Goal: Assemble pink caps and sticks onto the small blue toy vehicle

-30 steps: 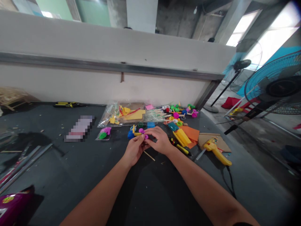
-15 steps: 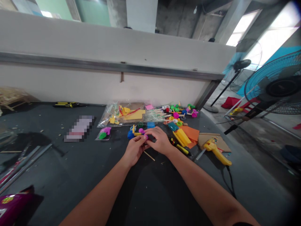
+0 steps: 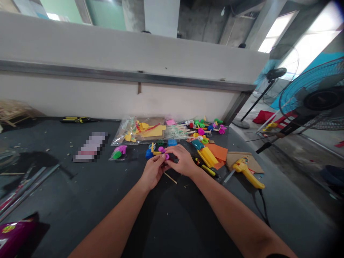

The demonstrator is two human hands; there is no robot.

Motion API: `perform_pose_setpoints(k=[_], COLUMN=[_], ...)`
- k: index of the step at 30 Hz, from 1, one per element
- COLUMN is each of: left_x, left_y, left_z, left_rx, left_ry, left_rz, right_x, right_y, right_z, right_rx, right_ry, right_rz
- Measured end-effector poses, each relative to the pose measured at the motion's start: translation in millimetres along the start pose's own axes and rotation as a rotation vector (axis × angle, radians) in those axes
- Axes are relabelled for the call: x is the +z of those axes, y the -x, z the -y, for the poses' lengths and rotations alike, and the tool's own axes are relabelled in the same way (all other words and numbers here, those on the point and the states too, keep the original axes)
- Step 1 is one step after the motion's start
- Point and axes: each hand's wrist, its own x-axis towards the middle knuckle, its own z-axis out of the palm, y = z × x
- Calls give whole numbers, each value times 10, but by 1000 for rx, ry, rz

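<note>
- Fingertips of the left hand (image 3: 153,172) and right hand (image 3: 183,162) meet above a dark table (image 3: 88,204), as seen through my head camera; both are closed in a pinch on a small purple piece (image 3: 167,156).
- The purple piece sits between the two hands at the table's middle, partly covered by fingers; I cannot tell its full shape.
- Just beyond the fingertips, I see a second purple piece (image 3: 161,149), a yellow part (image 3: 157,153) and a blue cap (image 3: 149,154) grouped closely together.
- A thin wooden stick (image 3: 171,178) lies on the table below the hands, its upper end near the left fingers.
- To the left, a small clear bag (image 3: 120,153) holds purple and green pieces; farther left lies a rectangular item (image 3: 91,147), pixelated beyond my reading.
- Behind the hands, a large clear bag (image 3: 118,137) carries yellow parts, beside a cluster of bright plastic pieces (image 3: 201,129).
- To the right, a yellow block (image 3: 208,157) overlaps orange sheets (image 3: 220,152), with a black-and-yellow tool (image 3: 209,171) alongside.
- A yellow glue gun (image 3: 249,175) rests partly on brown cardboard (image 3: 258,167), its cord trailing toward the near side.
- Beyond the table's right edge stands a large fan (image 3: 322,98).
</note>
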Motion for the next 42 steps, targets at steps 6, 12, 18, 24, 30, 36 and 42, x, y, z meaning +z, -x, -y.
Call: perform_pose_setpoints(k=[6,12,18,24,30,36,42], left_x=[5,9,10,1,16,4,0], left_y=[7,12,11,-2,12,15,10], left_z=[-3,-2,5,-1,1,-7,14], left_rx=[5,11,16,8,20,15,32], left_ry=[12,-18,3,15,-4,-6,-8], left_rz=[7,9,-13,-3,-14,11,-1], right_x=[0,18,-15,1,-2,19,4], right_y=[-1,5,-2,1,0,5,8], right_z=[-3,-32,14,-23,-11,-48,-33], right_rx=[-18,8,-20,10,-9,7,1], right_ry=[5,27,16,14,16,28,36], right_rz=[8,-25,8,-30,0,-22,-16])
